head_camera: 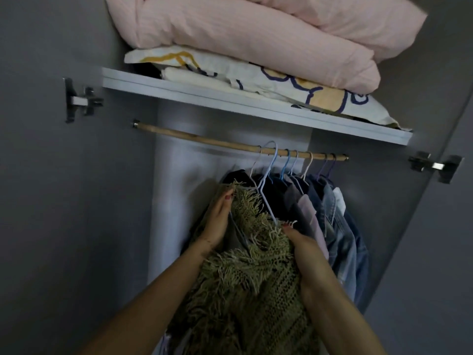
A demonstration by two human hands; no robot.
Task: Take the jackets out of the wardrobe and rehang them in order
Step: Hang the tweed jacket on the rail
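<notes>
Head view: both hands on an olive fringed knit garment, held below and in front of the wooden rail. Left hand grips its upper left edge, fingers curled into the fringe. Right hand grips the right side, thumb on top, fingers tucked under the knit. A white wire hanger sits in the garment, its hook at rail level; can't tell whether it is on the rail or just in front. Just right of it, a row of hung jackets, dark through lilac to denim, on blue, white and purple hangers. Above, the shelf carries a pink duvet on a patterned pillow. Door hinges on both sides.
</notes>
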